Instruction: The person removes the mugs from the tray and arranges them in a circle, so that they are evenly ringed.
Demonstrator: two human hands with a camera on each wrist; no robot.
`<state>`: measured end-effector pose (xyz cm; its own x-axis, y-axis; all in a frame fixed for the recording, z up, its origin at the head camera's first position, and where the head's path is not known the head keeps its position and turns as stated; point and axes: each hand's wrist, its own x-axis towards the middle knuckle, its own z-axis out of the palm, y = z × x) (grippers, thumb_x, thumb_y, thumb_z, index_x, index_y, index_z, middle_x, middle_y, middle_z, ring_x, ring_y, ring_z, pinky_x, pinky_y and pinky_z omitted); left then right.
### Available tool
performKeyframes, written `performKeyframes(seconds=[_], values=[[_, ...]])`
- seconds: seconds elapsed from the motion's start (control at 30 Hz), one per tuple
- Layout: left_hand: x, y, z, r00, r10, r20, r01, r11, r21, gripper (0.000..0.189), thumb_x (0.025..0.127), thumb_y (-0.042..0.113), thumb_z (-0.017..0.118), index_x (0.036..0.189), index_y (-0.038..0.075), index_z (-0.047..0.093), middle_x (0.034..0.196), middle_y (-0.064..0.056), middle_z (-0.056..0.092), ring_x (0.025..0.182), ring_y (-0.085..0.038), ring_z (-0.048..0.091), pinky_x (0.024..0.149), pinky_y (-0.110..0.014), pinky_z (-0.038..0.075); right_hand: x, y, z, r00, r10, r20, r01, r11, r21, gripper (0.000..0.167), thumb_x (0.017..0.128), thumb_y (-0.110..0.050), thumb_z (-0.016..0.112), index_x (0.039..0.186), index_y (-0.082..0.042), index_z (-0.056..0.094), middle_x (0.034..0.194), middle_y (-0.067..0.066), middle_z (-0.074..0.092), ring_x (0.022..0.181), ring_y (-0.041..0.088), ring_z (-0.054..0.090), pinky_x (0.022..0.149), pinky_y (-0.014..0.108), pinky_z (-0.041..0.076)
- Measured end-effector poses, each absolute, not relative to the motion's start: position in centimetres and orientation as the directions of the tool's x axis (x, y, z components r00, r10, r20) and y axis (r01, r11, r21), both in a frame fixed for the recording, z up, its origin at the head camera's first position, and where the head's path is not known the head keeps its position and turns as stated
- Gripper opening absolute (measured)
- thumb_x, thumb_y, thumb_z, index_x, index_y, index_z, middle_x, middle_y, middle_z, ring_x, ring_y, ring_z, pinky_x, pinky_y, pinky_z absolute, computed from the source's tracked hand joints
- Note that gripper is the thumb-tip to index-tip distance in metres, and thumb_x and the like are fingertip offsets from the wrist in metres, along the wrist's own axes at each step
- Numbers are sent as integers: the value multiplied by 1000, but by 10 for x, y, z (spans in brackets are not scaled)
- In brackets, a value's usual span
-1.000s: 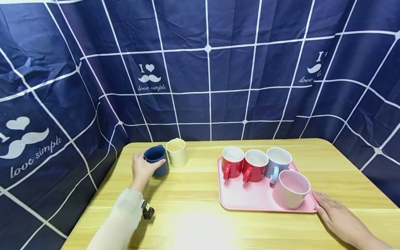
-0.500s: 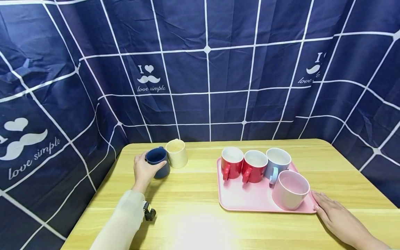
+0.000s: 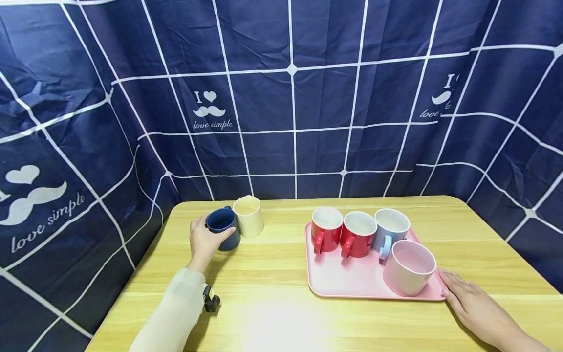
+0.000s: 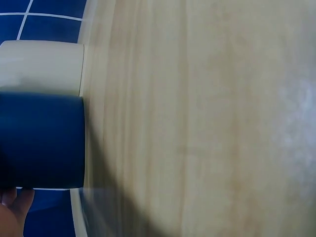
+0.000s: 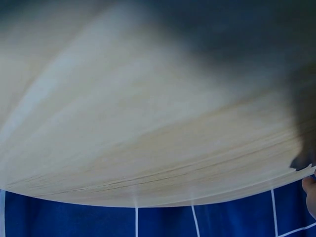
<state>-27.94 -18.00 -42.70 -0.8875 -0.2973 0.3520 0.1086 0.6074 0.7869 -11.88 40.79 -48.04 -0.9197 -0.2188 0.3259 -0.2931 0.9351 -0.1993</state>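
My left hand [image 3: 203, 245] grips a dark blue mug [image 3: 229, 240] at the left of the table, thumb on its near side and fingers round the far left. The mug stands upright, right beside a cream mug [image 3: 249, 222]. In the left wrist view the blue mug [image 4: 42, 140] overlaps the cream one [image 4: 42, 66], and some fingers [image 4: 19, 207] show at its side. On the right, my right hand [image 3: 477, 308] lies with extended fingers against the right edge of a pink tray [image 3: 343, 283]. Only a bit of that hand [image 5: 310, 195] enters the right wrist view.
Two red mugs [image 3: 327, 237], a light blue mug [image 3: 391, 227] and a wide pink mug [image 3: 406, 274] stand on the tray. Bare wooden table [image 3: 272, 274] lies between tray and left-hand mugs. A dark blue grid-patterned cloth [image 3: 264, 98] hangs behind and at both sides.
My left hand and the blue mug have shifted slightly right, closer to the cream mug. The right hand and the tray stay where they were.
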Motion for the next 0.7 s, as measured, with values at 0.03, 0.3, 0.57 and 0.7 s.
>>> performKeyframes(seconds=[0.03,0.3,0.57,0.7], values=[[-280,-180,-427,-889,-295,350,109,607,788,81,63,32,89,128,-3,53,118,-22,46,110,-36,44,96,-50,38,-119,408,-480,-920,-218,325,-292,935,-200,47,100,-17,49,138,9,40,131,32,47,140,25,15,112,29,-7],[-280,-181,-429,-893,-291,343,112,594,797,85,64,29,89,132,-4,50,122,-24,44,112,-37,43,97,-52,37,-120,408,-481,-921,-216,324,-290,936,-199,47,100,-17,48,138,9,41,131,32,47,139,30,18,112,29,-7],[-281,-183,-424,-916,-256,309,86,627,775,112,61,42,88,145,-4,29,133,-26,39,121,-38,38,102,-51,33,-119,408,-481,-917,-219,332,-294,935,-196,47,100,-16,49,138,9,41,131,32,48,140,29,17,112,31,-6],[-282,-184,-417,-925,-253,283,64,632,772,120,63,52,84,150,0,19,138,-23,37,126,-37,35,103,-51,32,-120,407,-481,-910,-227,347,-305,934,-188,47,99,-16,49,138,9,41,131,31,48,140,24,15,112,29,-6]])
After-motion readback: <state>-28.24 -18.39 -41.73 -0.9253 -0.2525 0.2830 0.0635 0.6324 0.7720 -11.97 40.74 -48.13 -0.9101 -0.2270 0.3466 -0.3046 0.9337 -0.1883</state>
